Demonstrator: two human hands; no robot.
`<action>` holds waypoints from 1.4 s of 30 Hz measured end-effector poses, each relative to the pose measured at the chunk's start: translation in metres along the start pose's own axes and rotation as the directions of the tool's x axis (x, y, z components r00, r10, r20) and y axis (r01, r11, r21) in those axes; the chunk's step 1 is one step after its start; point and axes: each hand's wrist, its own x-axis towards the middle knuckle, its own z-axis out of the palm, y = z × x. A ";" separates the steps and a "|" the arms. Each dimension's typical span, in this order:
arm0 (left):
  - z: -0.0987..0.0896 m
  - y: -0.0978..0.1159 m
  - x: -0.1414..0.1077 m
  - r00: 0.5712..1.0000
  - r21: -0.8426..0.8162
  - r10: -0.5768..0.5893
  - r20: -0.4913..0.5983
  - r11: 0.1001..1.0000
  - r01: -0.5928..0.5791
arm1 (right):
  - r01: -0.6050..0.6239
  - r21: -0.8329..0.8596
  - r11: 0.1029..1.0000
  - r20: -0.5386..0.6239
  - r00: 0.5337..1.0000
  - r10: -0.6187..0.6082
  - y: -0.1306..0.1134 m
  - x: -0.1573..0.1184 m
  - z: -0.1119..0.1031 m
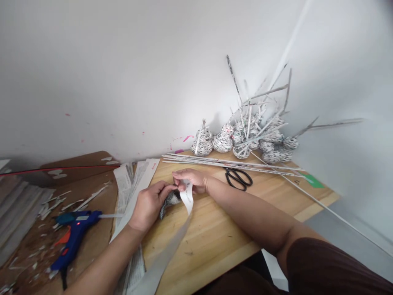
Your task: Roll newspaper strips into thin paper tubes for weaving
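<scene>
in the head view, the left hand (pixel 150 205) has thumb and forefinger pinched narrow at the upper edge of a small grey speckled piece (pixel 174 198), which sits between the two hands, above the tabletop (pixel 221 233). the right hand (pixel 195 181), at about 2 o'clock from the left, holds a white paper strip (pixel 188 200) in closed fingers; its loose tail runs off toward 7 o'clock.

the step looks like working strip and piece together. a steady left pinch, with the right fingers gripping close to the join, should keep the strip flat; the long tail could twist or drag, so let it hang free. the black scissors (pixel 238 178) lie at 3 o'clock from the right hand, apart from it, and the blue glue gun (pixel 76 233) between 8 and 9 o'clock from the left.
</scene>
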 end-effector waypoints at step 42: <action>-0.005 -0.013 0.003 0.992 -0.098 0.119 0.032 0.988 -0.116 | 0.022 0.031 0.999 -0.060 0.998 -0.020 0.004 0.002 0.008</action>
